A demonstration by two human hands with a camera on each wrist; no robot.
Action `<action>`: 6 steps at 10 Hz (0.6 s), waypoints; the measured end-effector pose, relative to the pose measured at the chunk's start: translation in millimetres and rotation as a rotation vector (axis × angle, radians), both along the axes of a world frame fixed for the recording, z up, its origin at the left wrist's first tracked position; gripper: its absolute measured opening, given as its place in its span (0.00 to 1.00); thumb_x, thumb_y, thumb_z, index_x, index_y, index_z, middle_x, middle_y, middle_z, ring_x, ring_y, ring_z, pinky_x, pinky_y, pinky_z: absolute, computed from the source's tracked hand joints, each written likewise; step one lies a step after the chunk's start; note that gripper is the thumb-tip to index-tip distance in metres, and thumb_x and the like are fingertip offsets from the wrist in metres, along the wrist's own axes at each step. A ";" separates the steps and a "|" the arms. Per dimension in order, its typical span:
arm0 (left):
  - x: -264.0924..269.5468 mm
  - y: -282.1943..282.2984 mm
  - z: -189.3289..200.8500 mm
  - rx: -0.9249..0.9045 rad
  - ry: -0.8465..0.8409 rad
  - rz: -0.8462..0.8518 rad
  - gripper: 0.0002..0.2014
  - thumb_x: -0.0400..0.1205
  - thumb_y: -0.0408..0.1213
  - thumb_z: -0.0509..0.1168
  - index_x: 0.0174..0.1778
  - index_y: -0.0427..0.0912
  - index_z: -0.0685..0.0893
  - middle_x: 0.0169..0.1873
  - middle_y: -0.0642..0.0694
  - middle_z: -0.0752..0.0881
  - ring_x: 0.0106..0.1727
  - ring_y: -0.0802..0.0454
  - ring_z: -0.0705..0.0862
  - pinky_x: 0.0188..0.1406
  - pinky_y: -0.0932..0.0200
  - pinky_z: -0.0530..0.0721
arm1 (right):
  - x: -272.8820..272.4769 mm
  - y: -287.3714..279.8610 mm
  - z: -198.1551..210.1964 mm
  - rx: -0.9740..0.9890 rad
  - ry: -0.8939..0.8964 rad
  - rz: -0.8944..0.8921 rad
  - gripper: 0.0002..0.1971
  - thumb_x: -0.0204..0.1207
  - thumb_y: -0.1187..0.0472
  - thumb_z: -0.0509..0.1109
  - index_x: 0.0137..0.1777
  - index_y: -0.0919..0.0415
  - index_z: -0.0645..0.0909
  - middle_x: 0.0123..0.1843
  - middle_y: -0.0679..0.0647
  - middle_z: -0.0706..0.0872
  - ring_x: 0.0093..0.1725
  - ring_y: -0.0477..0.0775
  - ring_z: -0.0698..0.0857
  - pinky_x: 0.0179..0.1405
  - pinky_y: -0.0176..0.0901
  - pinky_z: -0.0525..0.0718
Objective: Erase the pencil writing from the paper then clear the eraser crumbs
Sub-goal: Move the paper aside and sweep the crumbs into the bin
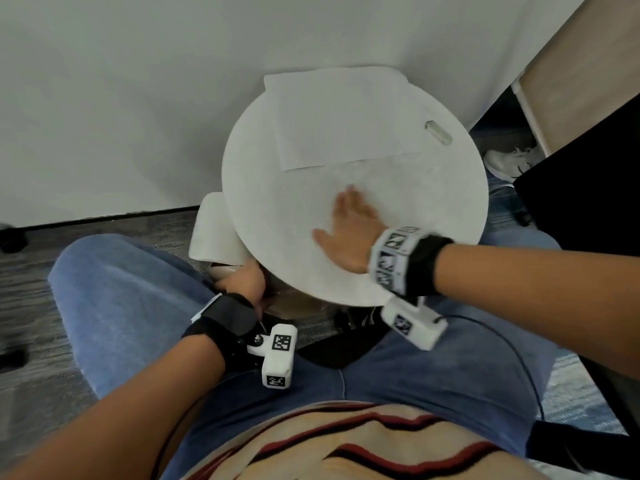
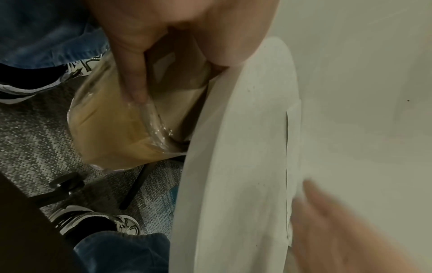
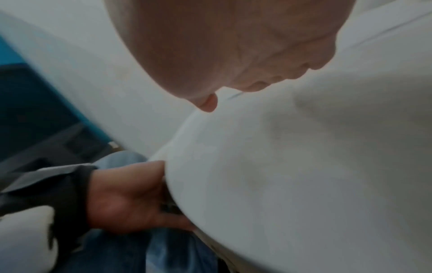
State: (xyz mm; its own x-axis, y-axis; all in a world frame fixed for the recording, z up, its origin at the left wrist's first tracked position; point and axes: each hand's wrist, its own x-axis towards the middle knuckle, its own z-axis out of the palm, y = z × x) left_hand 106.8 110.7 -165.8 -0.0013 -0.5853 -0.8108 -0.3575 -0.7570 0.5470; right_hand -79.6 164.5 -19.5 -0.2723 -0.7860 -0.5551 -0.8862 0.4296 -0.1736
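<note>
A white sheet of paper (image 1: 339, 119) lies on the far part of a round white table (image 1: 277, 237), with no writing readable on it. A pale stick-shaped eraser (image 1: 438, 132) rests to the right of the sheet. My right hand (image 1: 349, 226) lies flat on the near tabletop, fingers straight and pointing away; it shows blurred (image 2: 339, 230) in the left wrist view. My left hand (image 1: 242, 280) is below the near table edge, where its fingers (image 2: 133, 77) pinch the rim of a clear container (image 2: 112, 133). Faint dark specks dot the table (image 2: 233, 166).
A white wall stands close behind the table. A white rounded object (image 1: 211, 230) sits low at the table's left. A dark chair (image 1: 588, 188) and a pale shoe (image 1: 502, 161) are at the right. My knees are under the table, over grey carpet.
</note>
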 end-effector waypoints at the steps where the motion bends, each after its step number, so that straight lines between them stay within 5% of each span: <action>1: -3.5 0.8 8.2 -0.019 -0.124 -0.176 0.39 0.74 0.48 0.80 0.78 0.43 0.71 0.68 0.46 0.81 0.66 0.43 0.83 0.62 0.38 0.85 | -40.5 45.2 -6.3 0.204 0.106 -0.209 0.49 0.80 0.29 0.47 0.84 0.67 0.34 0.85 0.64 0.30 0.85 0.62 0.35 0.83 0.58 0.42; 3: -10.5 -1.3 7.1 0.056 0.019 0.049 0.27 0.88 0.46 0.56 0.83 0.39 0.67 0.73 0.41 0.80 0.47 0.54 0.86 0.35 0.58 0.91 | 10.8 62.4 -17.4 0.215 0.041 -0.200 0.55 0.75 0.24 0.47 0.83 0.66 0.29 0.82 0.67 0.24 0.83 0.66 0.29 0.83 0.59 0.37; 4: -9.8 -9.9 -17.9 0.066 0.030 -0.044 0.26 0.87 0.52 0.55 0.83 0.54 0.67 0.73 0.45 0.80 0.57 0.52 0.88 0.43 0.57 0.92 | 62.7 28.6 -22.0 0.139 -0.019 -0.190 0.53 0.77 0.26 0.48 0.84 0.65 0.30 0.81 0.67 0.23 0.81 0.67 0.26 0.81 0.60 0.32; 5: -26.2 -11.4 -16.8 -0.085 -0.280 -0.238 0.46 0.78 0.66 0.55 0.90 0.54 0.46 0.89 0.42 0.53 0.87 0.50 0.62 0.82 0.51 0.70 | 107.5 -12.9 -23.3 0.031 -0.155 -0.143 0.50 0.78 0.27 0.48 0.85 0.64 0.33 0.82 0.65 0.25 0.81 0.66 0.26 0.82 0.61 0.34; 6: -54.7 -13.9 27.0 -0.300 -0.533 -0.628 0.58 0.72 0.66 0.53 0.87 0.35 0.30 0.86 0.34 0.28 0.88 0.42 0.32 0.88 0.42 0.41 | 123.2 -35.1 -21.5 -0.042 -0.322 0.078 0.45 0.83 0.32 0.46 0.85 0.66 0.37 0.85 0.62 0.30 0.84 0.60 0.31 0.83 0.54 0.36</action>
State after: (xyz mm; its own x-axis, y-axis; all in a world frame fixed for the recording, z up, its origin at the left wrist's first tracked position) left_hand 52.0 96.8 -138.8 -0.0600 -0.7925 -0.6069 -0.9245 -0.1852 0.3331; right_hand 43.6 129.4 -41.1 -0.0259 -0.8219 -0.5691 -0.8128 0.3487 -0.4666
